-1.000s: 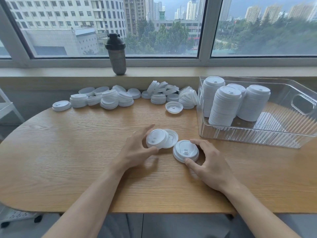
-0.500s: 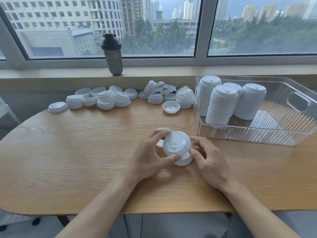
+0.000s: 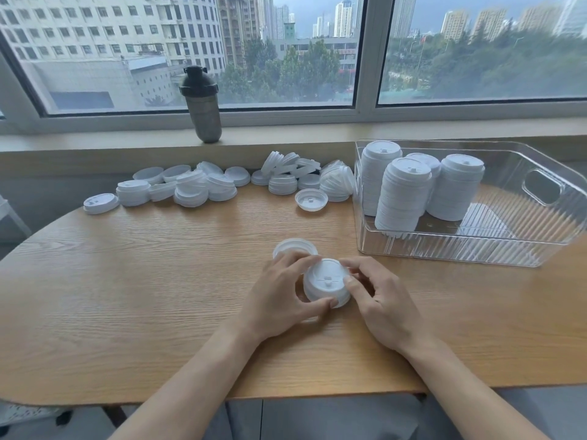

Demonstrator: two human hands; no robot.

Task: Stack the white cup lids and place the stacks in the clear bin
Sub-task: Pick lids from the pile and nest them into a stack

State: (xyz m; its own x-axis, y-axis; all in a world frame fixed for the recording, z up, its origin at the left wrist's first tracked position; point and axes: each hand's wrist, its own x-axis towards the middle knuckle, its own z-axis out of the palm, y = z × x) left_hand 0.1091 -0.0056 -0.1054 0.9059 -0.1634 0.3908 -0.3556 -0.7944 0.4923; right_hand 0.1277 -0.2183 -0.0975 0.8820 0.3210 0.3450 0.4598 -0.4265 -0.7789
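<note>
Both hands work one small stack at counter centre. Left hand [image 3: 279, 290] pinches the short stack of lids [image 3: 327, 282] from its 9 o'clock side, thumb low on the near rim, fingers curled over the far edge. Right hand [image 3: 378, 300] pinches the same stack from 3 o'clock, fingertips on the top rim. Looks like a seating/aligning step; stack is only a few lids tall.

Left to right:
- Single lid [image 3: 101, 203] alone at far left of the loose pile.
- Loose lids [image 3: 190, 185] in a long heap along the counter's 12 o'clock edge, some in short partial stacks, some tipped on edge. A lot left to do.
- One upturned lid [image 3: 311, 200] just in front of the heap.
- One spare lid [image 3: 293, 247] at 11 o'clock from the held stack, partly hidden by left fingers.
- Clear bin [image 3: 540, 249] at 2 o'clock, holding four tall finished stacks [image 3: 403, 195] upright in its left half; right half shows bare floor.

Judgement: roughly half done at best. Current stack needs many more lids before binning.

Shaker bottle [image 3: 203, 106] on the sill, irrelevant.
</note>
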